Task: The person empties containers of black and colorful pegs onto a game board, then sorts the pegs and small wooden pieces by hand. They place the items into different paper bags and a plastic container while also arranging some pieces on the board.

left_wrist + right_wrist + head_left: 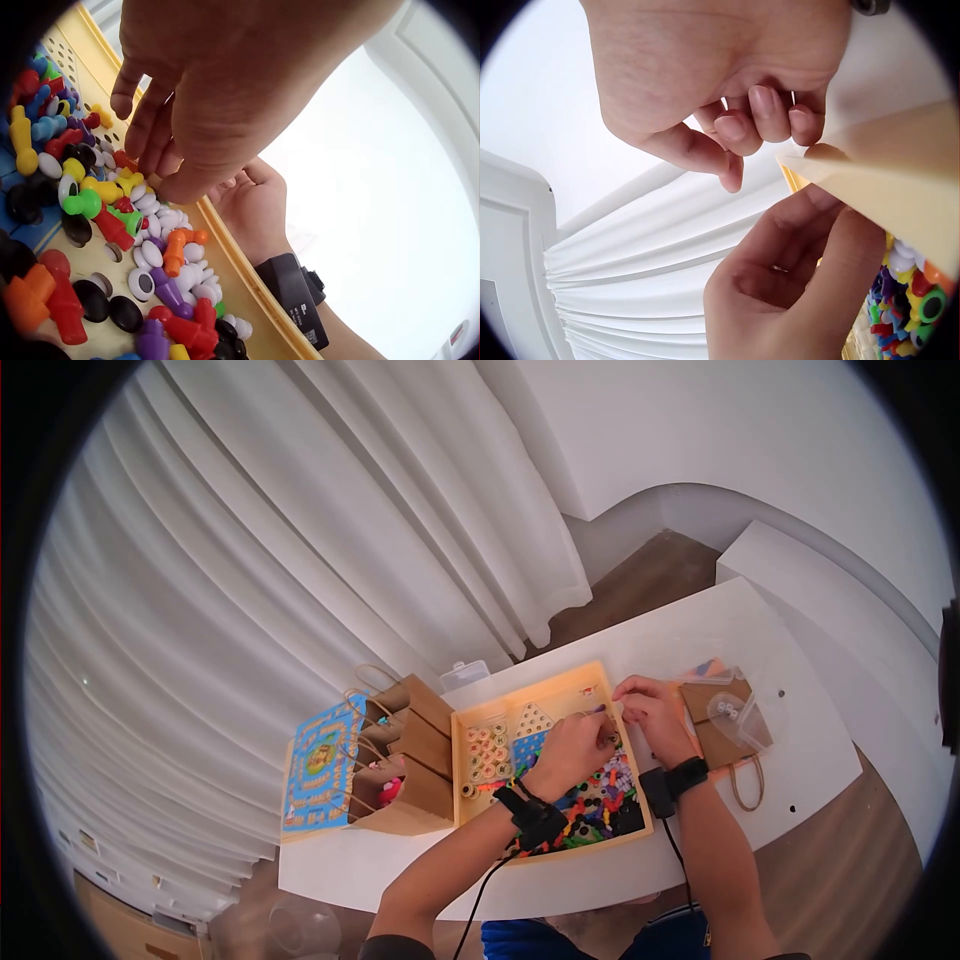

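Observation:
A shallow yellow tray (pixel 648 815) holds many small coloured game pieces. My left hand (pixel 570 755) reaches over its right half. In the left wrist view the left fingers (pixel 154 124) point down, loosely bent, at the white and yellow pieces (pixel 142 191) along the tray wall; nothing shows gripped. Just outside the right edge is my right hand (pixel 652 712), close to the left one. The right wrist view shows the right fingers (pixel 769 112) curled in towards the palm, with the thumb (pixel 694 150) near the index finger; I cannot tell whether they pinch something small.
Left of the tray stand brown paper bags (pixel 425 725) and a blue patterned board (pixel 325 760). A clear plastic box (pixel 465 675) sits behind it. To the right lie another brown bag (pixel 715 735) and a clear container (pixel 740 710) on the white table (pixel 810 760).

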Motion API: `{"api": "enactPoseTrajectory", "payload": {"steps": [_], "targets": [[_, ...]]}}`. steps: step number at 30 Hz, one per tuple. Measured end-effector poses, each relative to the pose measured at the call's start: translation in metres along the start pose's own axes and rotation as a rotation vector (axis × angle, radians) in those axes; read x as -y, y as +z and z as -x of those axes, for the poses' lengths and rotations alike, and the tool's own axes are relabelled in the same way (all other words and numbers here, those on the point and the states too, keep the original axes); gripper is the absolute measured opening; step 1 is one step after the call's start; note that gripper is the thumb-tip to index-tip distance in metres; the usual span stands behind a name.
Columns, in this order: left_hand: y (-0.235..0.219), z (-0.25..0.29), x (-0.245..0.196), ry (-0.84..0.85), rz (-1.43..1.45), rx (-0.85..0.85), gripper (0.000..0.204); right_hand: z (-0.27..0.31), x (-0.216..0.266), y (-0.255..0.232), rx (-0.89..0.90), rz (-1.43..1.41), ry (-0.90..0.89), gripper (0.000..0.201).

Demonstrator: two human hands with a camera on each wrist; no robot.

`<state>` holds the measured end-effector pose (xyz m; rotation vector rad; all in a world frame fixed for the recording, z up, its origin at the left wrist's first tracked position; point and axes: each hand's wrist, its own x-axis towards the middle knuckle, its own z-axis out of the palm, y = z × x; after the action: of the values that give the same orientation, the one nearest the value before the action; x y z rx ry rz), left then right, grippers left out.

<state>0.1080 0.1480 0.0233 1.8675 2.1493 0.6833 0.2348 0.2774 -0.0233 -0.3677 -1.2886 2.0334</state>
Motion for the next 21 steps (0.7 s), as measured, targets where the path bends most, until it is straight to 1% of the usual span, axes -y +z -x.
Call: {"api": "enactPoseTrajectory", "payload": {"steps": [2, 4, 5, 7, 9, 10, 11, 12, 15, 17, 18, 21], "targets": [[-0.003, 0.004, 0.004, -0.004, 0.013, -0.011, 0.020, -0.002, -0.004, -0.003, 0.005, -0.009, -0.003, 0.010], [-0.012, 0.012, 0.010, 0.086, 0.035, -0.166, 0.020, -0.003, -0.005, -0.001, 0.002, -0.019, -0.005, 0.010], [-0.020, 0.017, 0.015, 0.085, 0.036, -0.162, 0.020, -0.003, -0.004, -0.002, -0.004, -0.028, -0.011, 0.011], [-0.051, 0.030, 0.027, 0.034, -0.043, -0.198, 0.020, 0.000, 0.003, 0.001, -0.009, -0.013, 0.005, 0.011], [-0.075, 0.053, 0.050, -0.022, -0.166, -0.270, 0.021, 0.001, 0.005, 0.002, -0.014, -0.006, 0.019, 0.011], [-0.083, 0.064, 0.064, -0.022, -0.174, -0.262, 0.021, 0.001, 0.004, 0.002, -0.007, -0.012, 0.022, 0.010], [-0.091, 0.075, 0.078, -0.063, -0.253, -0.276, 0.022, 0.000, 0.003, 0.002, 0.004, -0.018, 0.024, 0.010], [-0.094, 0.084, 0.088, -0.105, -0.331, -0.292, 0.022, 0.000, 0.002, 0.001, 0.006, -0.028, 0.023, 0.010], [-0.095, 0.104, 0.103, -0.119, -0.376, -0.317, 0.022, 0.000, 0.003, 0.002, 0.016, 0.037, 0.013, 0.010], [-0.091, 0.103, 0.108, -0.117, -0.343, -0.314, 0.022, 0.001, 0.004, 0.004, -0.016, 0.043, 0.021, 0.010], [-0.088, 0.102, 0.108, -0.113, -0.308, -0.305, 0.021, 0.001, 0.004, 0.004, -0.012, 0.046, 0.022, 0.010], [-0.085, 0.096, 0.109, -0.088, -0.329, -0.308, 0.020, 0.000, 0.005, 0.004, 0.009, 0.035, 0.004, 0.009]]}}
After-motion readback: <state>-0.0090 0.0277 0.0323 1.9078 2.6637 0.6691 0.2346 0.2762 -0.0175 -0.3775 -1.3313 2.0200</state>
